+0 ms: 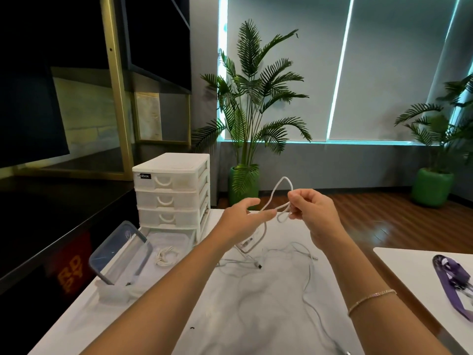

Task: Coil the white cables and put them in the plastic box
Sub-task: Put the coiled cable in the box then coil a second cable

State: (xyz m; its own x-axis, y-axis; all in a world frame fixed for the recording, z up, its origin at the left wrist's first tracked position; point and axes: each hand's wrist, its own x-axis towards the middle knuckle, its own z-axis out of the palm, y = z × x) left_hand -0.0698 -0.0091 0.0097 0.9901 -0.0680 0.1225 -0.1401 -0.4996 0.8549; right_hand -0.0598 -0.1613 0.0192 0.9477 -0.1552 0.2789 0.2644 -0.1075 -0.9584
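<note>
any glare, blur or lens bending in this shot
Head view: wide-angle bending bows the blinds and shelf frame; cyan light glows at the blind edges; the left is dark; loose white cables fade into the pale table; hands look sharp.

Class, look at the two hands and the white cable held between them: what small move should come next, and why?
Probably the left hand should draw up the hanging slack and lay another loop into the right hand. The right hand pinches only a couple of loops of the white cable, and the rest trails down to the table, uncoiled. The plastic box already holds one coiled cable.
</note>
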